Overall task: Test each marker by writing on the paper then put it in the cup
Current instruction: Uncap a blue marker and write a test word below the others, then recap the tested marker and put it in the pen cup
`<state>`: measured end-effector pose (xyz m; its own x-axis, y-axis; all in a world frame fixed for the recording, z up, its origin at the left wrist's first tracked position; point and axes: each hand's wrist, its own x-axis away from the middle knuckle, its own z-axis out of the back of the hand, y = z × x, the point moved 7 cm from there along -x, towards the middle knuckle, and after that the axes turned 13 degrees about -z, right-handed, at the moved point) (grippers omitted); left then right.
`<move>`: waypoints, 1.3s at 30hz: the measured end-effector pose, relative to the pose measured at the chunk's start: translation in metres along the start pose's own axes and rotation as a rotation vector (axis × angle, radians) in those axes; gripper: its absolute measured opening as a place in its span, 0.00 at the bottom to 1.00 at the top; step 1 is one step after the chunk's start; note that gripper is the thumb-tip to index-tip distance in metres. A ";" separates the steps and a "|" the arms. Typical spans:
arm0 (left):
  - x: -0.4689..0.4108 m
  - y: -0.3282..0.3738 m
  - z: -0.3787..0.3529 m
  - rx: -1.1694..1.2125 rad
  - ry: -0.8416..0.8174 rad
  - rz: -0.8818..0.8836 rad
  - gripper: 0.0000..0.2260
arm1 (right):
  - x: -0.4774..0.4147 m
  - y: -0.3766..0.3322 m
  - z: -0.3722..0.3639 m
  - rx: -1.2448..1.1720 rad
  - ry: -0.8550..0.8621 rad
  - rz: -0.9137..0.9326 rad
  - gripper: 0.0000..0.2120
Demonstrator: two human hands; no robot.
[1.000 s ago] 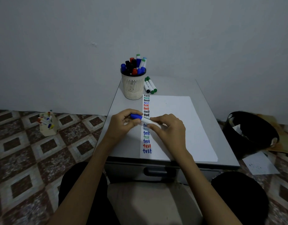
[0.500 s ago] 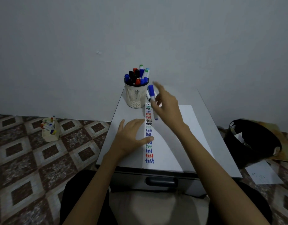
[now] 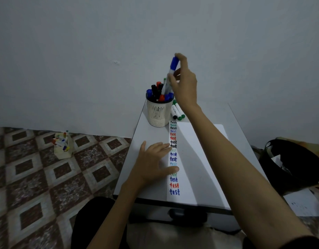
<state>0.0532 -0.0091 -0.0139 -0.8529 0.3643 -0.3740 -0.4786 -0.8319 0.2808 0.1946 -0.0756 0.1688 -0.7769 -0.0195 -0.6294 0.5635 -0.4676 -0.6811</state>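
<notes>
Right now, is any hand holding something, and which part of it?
The right hand grips the white marker with the blue cap by its upper barrel, near the cap, above the cream mesh cup. The left hand lies flat, holding nothing.

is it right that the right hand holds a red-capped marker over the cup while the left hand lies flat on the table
Not quite: in the head view the marker has a blue cap, not red. The right hand holds it over the cup, with the left hand flat on the table.
</notes>
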 end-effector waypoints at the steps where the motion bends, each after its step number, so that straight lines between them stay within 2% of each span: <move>1: 0.000 0.000 0.000 0.007 0.000 0.006 0.44 | 0.002 0.001 -0.009 0.081 -0.047 0.015 0.22; 3: -0.001 -0.002 0.000 0.024 -0.003 0.023 0.42 | 0.006 0.003 -0.020 0.241 -0.083 0.049 0.20; 5: -0.002 -0.002 -0.001 0.035 -0.019 0.036 0.41 | 0.010 0.007 -0.027 0.295 -0.091 0.070 0.19; 8: -0.002 -0.002 0.000 0.052 -0.027 0.046 0.41 | 0.015 0.013 -0.028 0.266 -0.106 0.081 0.20; 11: 0.000 -0.002 0.000 0.064 -0.022 0.057 0.40 | 0.022 0.025 -0.015 0.137 -0.128 0.031 0.24; 13: 0.001 -0.002 -0.001 0.076 -0.020 0.057 0.40 | 0.031 0.045 0.000 0.018 -0.124 -0.058 0.26; 15: 0.002 -0.001 0.001 0.096 -0.003 0.051 0.40 | 0.041 0.079 0.012 0.001 -0.132 -0.220 0.25; 18: 0.002 -0.001 0.003 0.131 0.031 0.049 0.39 | 0.058 0.144 0.023 0.290 -0.276 -0.485 0.23; 20: 0.003 -0.001 0.004 0.146 0.054 0.051 0.38 | 0.072 0.173 0.027 0.485 -0.398 -0.541 0.23; 22: 0.003 -0.002 0.004 0.145 0.077 0.045 0.36 | 0.083 0.184 0.028 0.585 -0.467 -0.489 0.21; 25: 0.003 -0.003 0.005 0.146 0.100 0.036 0.35 | 0.089 0.186 0.029 0.645 -0.442 -0.400 0.20; 33: 0.007 -0.007 0.008 0.244 0.207 0.047 0.30 | 0.091 0.177 0.030 0.612 -0.346 -0.282 0.18; 39: 0.007 -0.007 0.008 0.249 0.209 0.045 0.31 | 0.090 0.177 0.028 0.642 -0.353 -0.252 0.18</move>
<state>0.0487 0.0025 -0.0112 -0.8254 0.2137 -0.5226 -0.4995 -0.7079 0.4994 0.2167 -0.1849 0.0020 -0.9644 -0.0746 -0.2538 0.1679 -0.9139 -0.3695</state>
